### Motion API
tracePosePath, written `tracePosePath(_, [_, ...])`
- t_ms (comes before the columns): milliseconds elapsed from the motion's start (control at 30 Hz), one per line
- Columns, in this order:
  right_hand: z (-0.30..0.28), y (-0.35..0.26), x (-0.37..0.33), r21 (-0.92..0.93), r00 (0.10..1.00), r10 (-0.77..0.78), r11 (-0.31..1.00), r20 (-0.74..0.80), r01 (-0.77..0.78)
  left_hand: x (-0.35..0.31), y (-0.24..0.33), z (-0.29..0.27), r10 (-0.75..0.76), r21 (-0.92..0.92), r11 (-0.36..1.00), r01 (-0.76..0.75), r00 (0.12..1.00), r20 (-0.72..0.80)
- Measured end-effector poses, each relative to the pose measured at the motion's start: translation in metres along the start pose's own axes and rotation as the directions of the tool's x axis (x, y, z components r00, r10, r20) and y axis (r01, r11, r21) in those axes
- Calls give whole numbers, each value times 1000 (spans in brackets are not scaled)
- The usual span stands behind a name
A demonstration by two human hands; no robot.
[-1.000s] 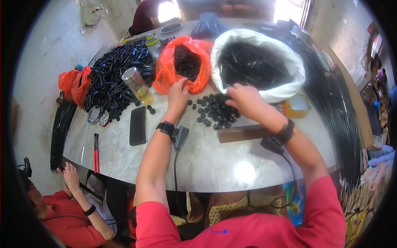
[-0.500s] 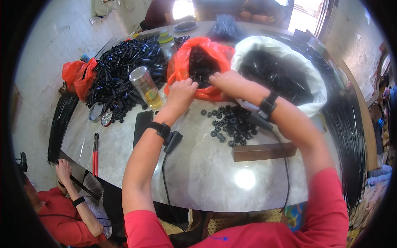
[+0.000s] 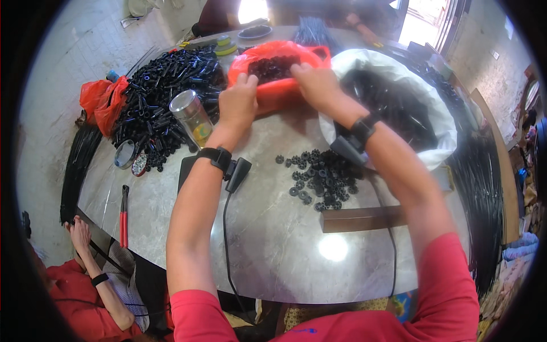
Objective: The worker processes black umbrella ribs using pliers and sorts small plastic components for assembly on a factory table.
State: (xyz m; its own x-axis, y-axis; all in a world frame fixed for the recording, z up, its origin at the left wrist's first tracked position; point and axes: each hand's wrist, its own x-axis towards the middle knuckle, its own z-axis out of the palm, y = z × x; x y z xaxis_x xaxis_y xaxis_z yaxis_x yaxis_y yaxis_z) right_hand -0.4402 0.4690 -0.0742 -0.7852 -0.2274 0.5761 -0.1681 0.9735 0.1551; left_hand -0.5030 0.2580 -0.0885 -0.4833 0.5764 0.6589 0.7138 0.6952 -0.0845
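Note:
Between my hands is a red plastic bag (image 3: 278, 94), its mouth open and dark small parts (image 3: 273, 67) showing inside. My left hand (image 3: 239, 101) is closed on the left side of the bag's rim. On the right side, my right hand (image 3: 314, 85) pinches the rim. The bag looks raised off the tabletop at its near side, though its base is partly hidden. Close to my right forearm lies a loose heap of small black toothed caps (image 3: 322, 178). A white sack (image 3: 447, 122) holding black pieces stands just right of the bag.
A large pile of black tubes (image 3: 165, 94) covers the table's left. Beside it stand a glass jar (image 3: 194, 117) and pliers (image 3: 123, 216). A brown bar (image 3: 362, 219) lies near my right forearm. Black strands (image 3: 484, 188) line the right edge. A co-worker's hand (image 3: 80, 233) is at left.
Both hands have moved away from me, carrying the red bag's rim along. The bag's mouth has become wider and flatter, and more bare table shows below it.

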Motion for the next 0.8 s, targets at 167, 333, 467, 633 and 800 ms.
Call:
tracePosePath(167, [25,0,-12,-71,997,-41,996,63,46,-28,6,13,93,-21,996,-92,994,65])
tracePosePath(333, [9,1,-20,-227,996,-70,970,55,80,-46,3,17,-89,-165,981,97,994,57])
tracePosePath(467, [-28,6,-32,-118,949,20,993,316,19,-55,6,9,-65,-243,965,99,987,146])
tracePosePath(633, [-93,5,-82,122,995,17,992,99,-29,-78,40,-32,-51,-449,887,110,989,141])
tracePosePath(800, [-153,-29,-159,161,647,115,922,754,-352,-136,83,-52,47,-614,780,125,966,256])
